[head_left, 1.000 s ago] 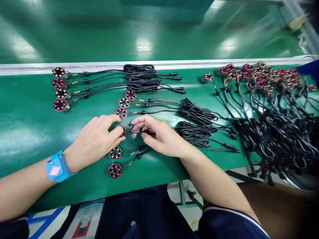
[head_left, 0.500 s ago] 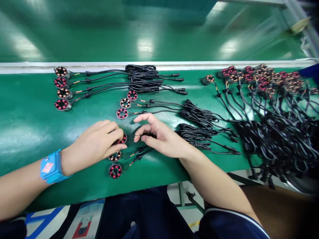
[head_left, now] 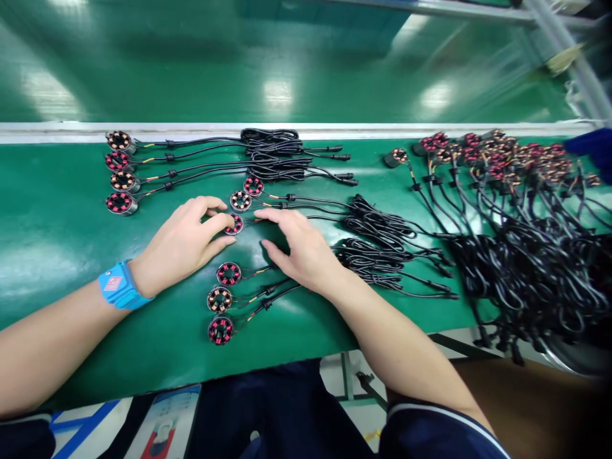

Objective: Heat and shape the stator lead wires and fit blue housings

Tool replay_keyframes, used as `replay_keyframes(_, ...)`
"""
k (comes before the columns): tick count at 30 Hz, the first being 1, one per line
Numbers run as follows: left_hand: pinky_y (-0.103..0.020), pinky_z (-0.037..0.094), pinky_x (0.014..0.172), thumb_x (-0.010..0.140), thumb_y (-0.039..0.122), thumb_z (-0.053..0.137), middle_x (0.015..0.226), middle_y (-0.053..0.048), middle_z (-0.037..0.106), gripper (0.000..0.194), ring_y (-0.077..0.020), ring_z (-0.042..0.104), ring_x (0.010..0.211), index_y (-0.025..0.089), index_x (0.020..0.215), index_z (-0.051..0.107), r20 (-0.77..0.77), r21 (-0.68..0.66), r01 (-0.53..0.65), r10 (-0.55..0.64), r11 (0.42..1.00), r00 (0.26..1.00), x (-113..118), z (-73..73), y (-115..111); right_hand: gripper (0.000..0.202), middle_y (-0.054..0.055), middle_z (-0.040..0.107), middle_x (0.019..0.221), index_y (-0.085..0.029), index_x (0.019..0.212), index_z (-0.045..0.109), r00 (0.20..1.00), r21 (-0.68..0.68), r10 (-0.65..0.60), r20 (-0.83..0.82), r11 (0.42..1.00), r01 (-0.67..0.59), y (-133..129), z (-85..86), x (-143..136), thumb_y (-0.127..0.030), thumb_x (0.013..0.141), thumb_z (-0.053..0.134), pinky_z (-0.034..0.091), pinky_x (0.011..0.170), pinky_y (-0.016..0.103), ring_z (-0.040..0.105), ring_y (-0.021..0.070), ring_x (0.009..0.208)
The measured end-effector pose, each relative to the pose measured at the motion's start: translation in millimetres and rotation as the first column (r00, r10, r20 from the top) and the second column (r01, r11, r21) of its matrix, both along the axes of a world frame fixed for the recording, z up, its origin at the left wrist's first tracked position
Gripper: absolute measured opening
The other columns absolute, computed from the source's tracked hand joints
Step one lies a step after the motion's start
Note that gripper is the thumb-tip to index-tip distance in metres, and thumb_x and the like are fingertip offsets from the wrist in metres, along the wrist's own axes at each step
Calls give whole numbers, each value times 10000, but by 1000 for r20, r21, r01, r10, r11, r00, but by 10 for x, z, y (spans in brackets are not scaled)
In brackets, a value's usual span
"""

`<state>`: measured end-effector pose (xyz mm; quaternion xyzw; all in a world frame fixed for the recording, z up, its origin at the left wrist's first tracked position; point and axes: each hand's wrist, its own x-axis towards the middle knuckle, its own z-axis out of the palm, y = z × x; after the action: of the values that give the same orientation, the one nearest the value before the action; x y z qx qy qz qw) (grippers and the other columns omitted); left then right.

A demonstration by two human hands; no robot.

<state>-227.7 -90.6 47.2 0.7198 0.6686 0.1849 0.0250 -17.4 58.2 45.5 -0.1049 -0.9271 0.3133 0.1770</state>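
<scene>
My left hand (head_left: 189, 233), with a blue wrist strap (head_left: 123, 285), has its fingers and thumb at the left rim of a red-wound motor stator (head_left: 235, 224). To the right, my right hand (head_left: 306, 248) reaches over that stator's thin leads, thumb and index finger apart; its other fingers are partly hidden. Just above lie a copper-coloured stator (head_left: 240, 201) and a red one (head_left: 253, 186). Closer to me, a red stator (head_left: 229, 273), a copper one (head_left: 219, 298) and another red one (head_left: 220, 330) form a column. Their black cables pass under or beside my right hand.
At the back left, several stators (head_left: 120, 203) lie in a row with bundled black cables (head_left: 277, 153). Coiled cables (head_left: 377, 217) lie right of my hands. A large heap of stators (head_left: 526, 156) and cables (head_left: 526, 268) covers the right side of the green table (head_left: 167, 344).
Both hands have moved away from me, from the top stator of the near column to the lowest stator of the group above. My right thumb and index finger have spread apart.
</scene>
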Motion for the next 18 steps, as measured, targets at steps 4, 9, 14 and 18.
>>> replay_keyframes(4,-415,511,942,1037,337,552,1264,-94,652,184,-270,628,1113,179,1069,639,13,-13,111,-111,994,994,-7,30,-39,439,90,661,1327,-214,1364,526,999,28,38,8,999,-39,-13,-55,-19,-42,980,403,508,1045,458,615,224,1203)
replay_keyframes(9,-425,503,950,1054,306,523,1253,-98,672,198,-273,645,1121,161,1119,639,-47,18,236,-235,972,971,-47,94,-97,428,82,676,1292,-199,1343,550,997,10,71,-28,997,-71,-53,34,40,-25,976,413,537,988,417,630,205,1133)
replay_keyframes(14,-418,484,962,1060,322,521,1274,-72,672,202,-269,622,1173,180,1147,634,-28,-4,290,-290,957,957,-58,161,-106,451,98,671,1231,-154,1315,576,995,29,74,-66,997,-73,-93,88,79,34,939,412,546,986,377,616,193,1136)
replay_keyframes(18,-419,454,941,1078,337,474,1274,-44,676,217,-270,604,1189,200,1138,631,-46,-38,295,-297,955,954,-65,190,-120,466,101,612,1214,-179,1352,573,998,-19,60,-19,998,-61,-115,109,129,15,957,419,563,982,342,600,178,1148)
